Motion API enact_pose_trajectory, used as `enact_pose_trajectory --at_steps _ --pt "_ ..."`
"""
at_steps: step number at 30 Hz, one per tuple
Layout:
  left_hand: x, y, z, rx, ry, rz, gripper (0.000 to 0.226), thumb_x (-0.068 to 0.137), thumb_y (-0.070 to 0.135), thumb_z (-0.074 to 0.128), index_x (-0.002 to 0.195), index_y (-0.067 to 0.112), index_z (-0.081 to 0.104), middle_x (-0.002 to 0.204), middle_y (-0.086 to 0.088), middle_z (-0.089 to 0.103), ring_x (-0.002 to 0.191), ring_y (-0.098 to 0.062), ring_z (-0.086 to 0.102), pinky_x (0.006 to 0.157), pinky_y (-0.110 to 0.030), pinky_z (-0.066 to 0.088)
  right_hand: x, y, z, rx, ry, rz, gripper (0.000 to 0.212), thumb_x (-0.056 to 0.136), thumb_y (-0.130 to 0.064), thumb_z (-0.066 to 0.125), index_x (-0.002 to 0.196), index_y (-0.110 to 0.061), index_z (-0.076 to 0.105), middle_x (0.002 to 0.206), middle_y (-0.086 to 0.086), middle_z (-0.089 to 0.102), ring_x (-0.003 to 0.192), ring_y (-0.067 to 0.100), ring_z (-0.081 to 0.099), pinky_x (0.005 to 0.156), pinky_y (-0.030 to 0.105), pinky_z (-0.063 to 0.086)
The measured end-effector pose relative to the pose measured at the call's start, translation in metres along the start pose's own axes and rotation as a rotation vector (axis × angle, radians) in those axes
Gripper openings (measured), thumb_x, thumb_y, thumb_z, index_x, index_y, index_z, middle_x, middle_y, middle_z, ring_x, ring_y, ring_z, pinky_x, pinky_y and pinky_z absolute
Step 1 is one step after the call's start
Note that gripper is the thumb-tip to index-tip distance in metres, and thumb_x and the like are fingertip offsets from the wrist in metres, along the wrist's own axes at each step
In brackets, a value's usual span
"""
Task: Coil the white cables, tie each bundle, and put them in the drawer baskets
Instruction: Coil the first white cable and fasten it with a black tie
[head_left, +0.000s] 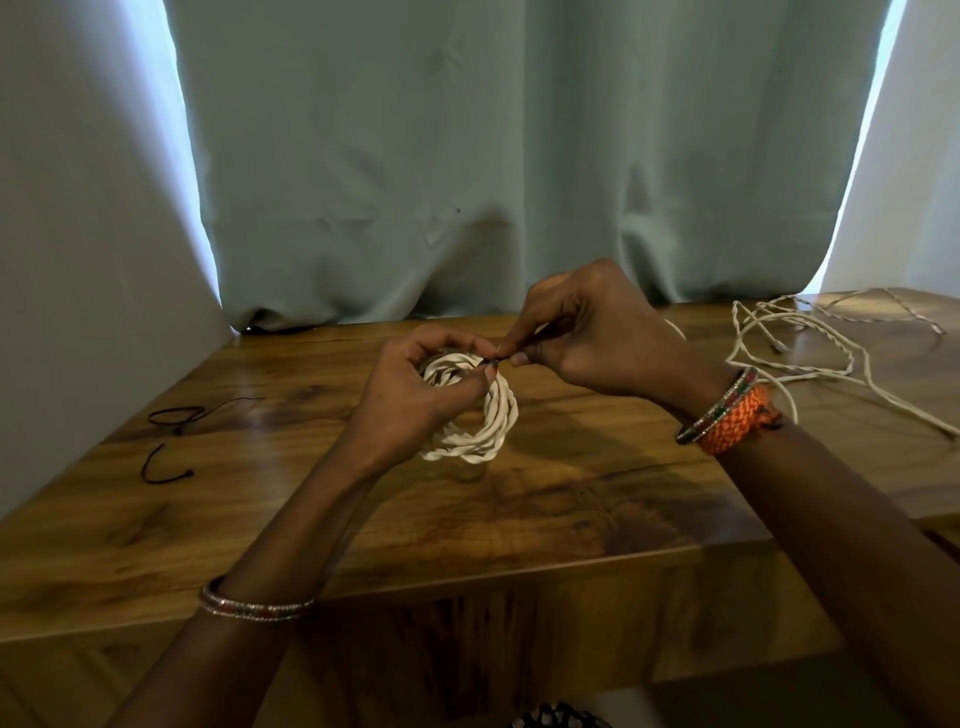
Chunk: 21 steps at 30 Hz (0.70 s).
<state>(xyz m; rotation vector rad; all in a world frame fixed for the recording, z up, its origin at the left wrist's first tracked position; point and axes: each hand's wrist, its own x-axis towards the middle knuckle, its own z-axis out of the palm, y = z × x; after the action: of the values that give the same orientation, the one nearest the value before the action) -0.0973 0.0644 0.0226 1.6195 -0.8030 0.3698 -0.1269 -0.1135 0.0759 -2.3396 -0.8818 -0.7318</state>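
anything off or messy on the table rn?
Nothing damaged or spilled. Loose white cables sprawl uncoiled at the far right of the table, one strand under the right wrist. Spare black ties lie scattered at the left. Both hands, left hand and right hand, pinch a tie on the coiled bundle.

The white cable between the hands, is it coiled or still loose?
Coiled: the white cable forms a round bundle of stacked loops, held by the left hand while the right hand pinches a dark tie.
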Motion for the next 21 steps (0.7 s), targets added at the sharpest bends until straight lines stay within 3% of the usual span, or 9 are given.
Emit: enact_pose_trajectory --at_steps 4,8,17,21 --pt "-0.001 -0.001 -0.001 0.000 0.006 -0.003 0.021 0.075 0.000 0.073 0.083 0.019 0.067 0.077 0.007 0.069 0.069 -0.001 0.065 0.061 -0.015 0.049 -0.001 -0.002 0.004 0.009 0.018 -0.026 0.024 0.069 0.004 0.078 0.081 -0.015 0.070 0.073 -0.015 0.064 0.075 0.000 0.067 0.066 0.021 0.057" --pt "0.000 -0.005 0.000 0.022 0.010 0.016 0.015 0.070 0.013 0.072 0.079 0.025 0.068 0.081 0.004 0.069 0.071 -0.006 0.065 0.064 -0.020 0.051 -0.001 -0.001 0.005 0.004 0.052 -0.070 0.028 0.068 0.007 0.076 0.081 -0.010 0.059 0.073 -0.005 0.063 0.072 0.002 0.067 0.064 0.025 0.058" --pt "0.002 -0.008 0.000 0.003 0.074 0.035 0.014 0.067 0.012 0.072 0.078 0.017 0.065 0.082 -0.004 0.067 0.071 -0.005 0.064 0.063 -0.017 0.049 0.001 0.002 0.017 -0.133 0.113 -0.216 0.019 0.068 0.005 0.075 0.075 -0.008 0.064 0.070 -0.003 0.067 0.068 0.006 0.065 0.059 0.019 0.053" --pt "0.001 -0.008 -0.004 -0.040 0.079 0.014 0.015 0.069 0.012 0.072 0.081 0.018 0.065 0.084 -0.004 0.068 0.074 -0.007 0.065 0.066 -0.018 0.050 0.005 0.005 0.022 -0.184 0.115 -0.234 0.019 0.069 0.008 0.072 0.078 -0.008 0.068 0.072 0.000 0.070 0.066 0.007 0.065 0.058 0.029 0.054"
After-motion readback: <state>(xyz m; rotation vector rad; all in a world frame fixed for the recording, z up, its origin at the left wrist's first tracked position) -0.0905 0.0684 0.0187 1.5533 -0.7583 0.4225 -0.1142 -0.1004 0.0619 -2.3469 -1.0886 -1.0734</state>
